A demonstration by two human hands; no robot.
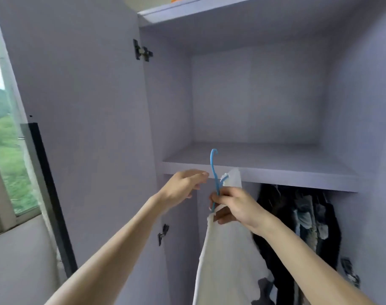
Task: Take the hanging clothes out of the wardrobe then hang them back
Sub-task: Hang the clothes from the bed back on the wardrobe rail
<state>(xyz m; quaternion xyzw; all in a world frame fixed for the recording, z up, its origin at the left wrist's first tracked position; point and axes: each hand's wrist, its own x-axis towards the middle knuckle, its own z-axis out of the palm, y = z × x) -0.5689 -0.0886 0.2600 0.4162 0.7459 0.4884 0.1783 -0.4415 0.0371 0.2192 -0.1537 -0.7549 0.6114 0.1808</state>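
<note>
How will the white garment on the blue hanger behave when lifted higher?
Probably floppy: the white garment hangs limp below the right hand. Likely light, since one hand carries it. It may slip: it looks bunched on the blue hanger.

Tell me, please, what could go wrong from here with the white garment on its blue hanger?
1. The right hand grips the blue hanger at its neck with the white garment bunched in the same hold, so the cloth may slide off.
2. The hook stands in front of the shelf edge and could knock it.
3. The dark clothes hang close by and might snag.
</note>
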